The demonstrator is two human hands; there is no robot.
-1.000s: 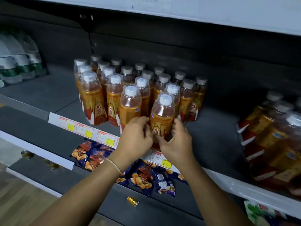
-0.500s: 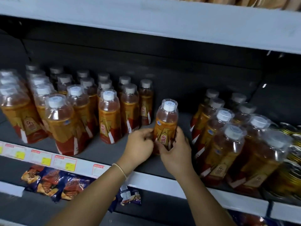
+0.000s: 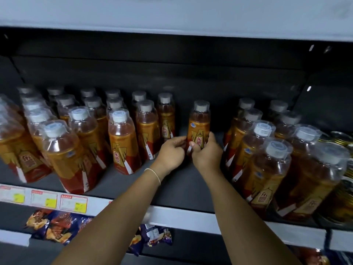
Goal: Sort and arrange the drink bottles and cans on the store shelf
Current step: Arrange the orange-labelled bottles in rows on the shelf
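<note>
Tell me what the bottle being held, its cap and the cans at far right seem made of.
Held bottle: probably clear glossy plastic; amber drink shows through above the printed label. Cap: pale matte plastic, judging by its dull, even surface. Cans: likely metal; their gold rims glint, though they are partly hidden.

A grey shelf board point(image 3: 181, 188) meets a dark back panel point(image 3: 172, 77) under a white shelf point(image 3: 172, 12).
</note>
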